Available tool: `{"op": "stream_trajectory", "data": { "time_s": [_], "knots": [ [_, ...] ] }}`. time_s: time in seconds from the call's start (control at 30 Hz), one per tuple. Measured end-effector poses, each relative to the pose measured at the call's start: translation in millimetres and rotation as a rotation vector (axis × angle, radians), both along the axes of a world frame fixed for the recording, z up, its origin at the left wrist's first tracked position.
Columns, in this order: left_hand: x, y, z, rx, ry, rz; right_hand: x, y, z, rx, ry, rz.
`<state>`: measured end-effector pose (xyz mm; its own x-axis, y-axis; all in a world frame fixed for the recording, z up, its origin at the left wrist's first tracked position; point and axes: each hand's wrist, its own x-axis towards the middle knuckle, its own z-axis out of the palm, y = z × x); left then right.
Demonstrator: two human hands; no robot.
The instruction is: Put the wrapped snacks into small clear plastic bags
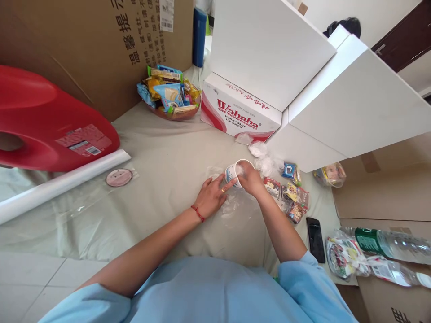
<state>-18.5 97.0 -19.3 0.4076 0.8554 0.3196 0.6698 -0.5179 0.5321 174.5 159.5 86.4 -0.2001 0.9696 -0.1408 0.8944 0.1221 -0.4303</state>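
A white paper cup (231,175) with blue print is tipped on the cloth, its mouth towards my right hand. My left hand (211,197), with a red bead bracelet and a ring, has its fingers spread. Two of its fingertips lie against the side of the cup. My right hand (249,178) reaches into the cup's mouth, and its fingertips are hidden inside. Thin clear plastic (232,208) lies crumpled beneath the cup and hands. Crumpled clear bags (264,161) are just beyond my right hand. Several small snack packs (291,193) lie to its right.
A bowl of snacks (178,114) stands behind, beside a Wahaha carton (240,114) and white panels (269,49). To the left are a red jug (50,121), a white roll (67,184) and a pink disc (119,177). A phone (315,240) and plastic bottles (397,244) lie right.
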Motion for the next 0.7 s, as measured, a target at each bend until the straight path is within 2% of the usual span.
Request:
{"op": "stream_trajectory", "data": {
  "time_s": [0.1,0.23,0.3,0.43,0.7],
  "knots": [
    [0.6,-0.5,7.7,0.05,-0.111,0.043,5.9,-8.8,-0.9,-0.064,0.079,-0.054],
    [4.7,-1.2,20.9,0.08,-0.261,0.021,-6.4,-20.9,7.3,-0.001,-0.106,-0.018],
    [6.6,0.6,23.5,0.039,-0.27,-0.011,-13.6,-25.2,10.9,0.006,-0.098,0.001],
    [5.3,7.9,19.8,0.0,-0.238,-0.025,-11.9,-27.3,12.9,-0.018,0.212,-0.038],
    [9.4,11.9,15.7,0.122,-0.232,-0.019,11.4,-28.8,18.0,-0.163,0.884,-0.292]
  ]
}}
